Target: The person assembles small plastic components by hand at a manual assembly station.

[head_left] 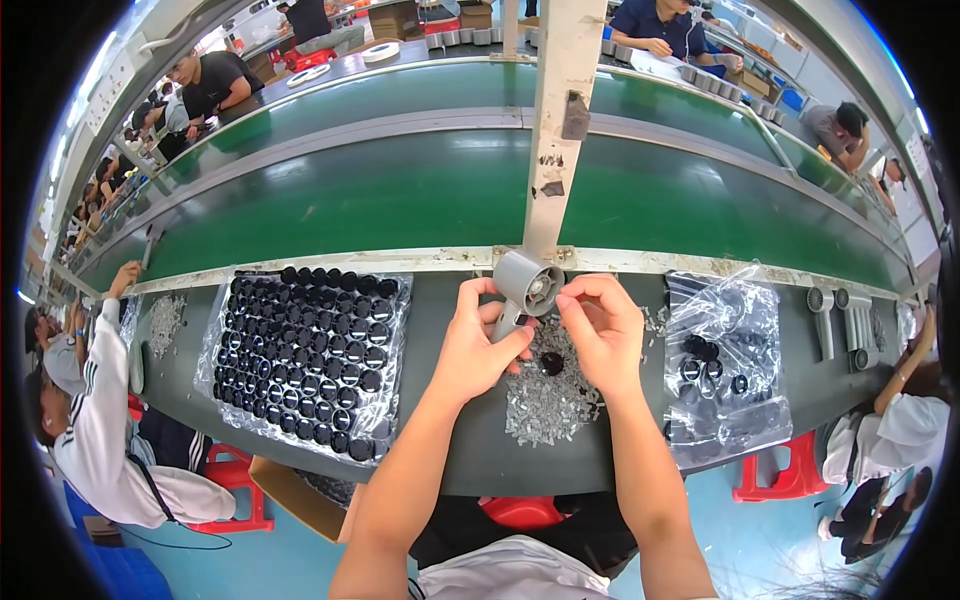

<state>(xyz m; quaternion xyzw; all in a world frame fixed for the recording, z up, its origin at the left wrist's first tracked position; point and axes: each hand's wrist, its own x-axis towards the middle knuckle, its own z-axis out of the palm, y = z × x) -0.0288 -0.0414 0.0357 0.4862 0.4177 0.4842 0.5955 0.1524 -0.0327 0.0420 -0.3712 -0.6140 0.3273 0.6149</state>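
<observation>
My left hand [474,340] is closed around the handle of a grey hair dryer body [520,277], holding it above the table. The round open end faces right and shows a hub inside. At that end, my right hand [606,335] has its thumb and fingers pinched together by the rim; whatever they hold is hidden. Below both hands spreads a pile of small translucent grey plastic pieces [545,408]. A single black round cap [551,363] lies on this pile.
Rows of black caps [300,360] cover a plastic sheet at left. A clear plastic bag [725,420] with several caps lies at right, near more grey dryer bodies [858,325]. Behind the table run a green conveyor [400,195] and a white post [551,150]. Co-workers sit on both sides.
</observation>
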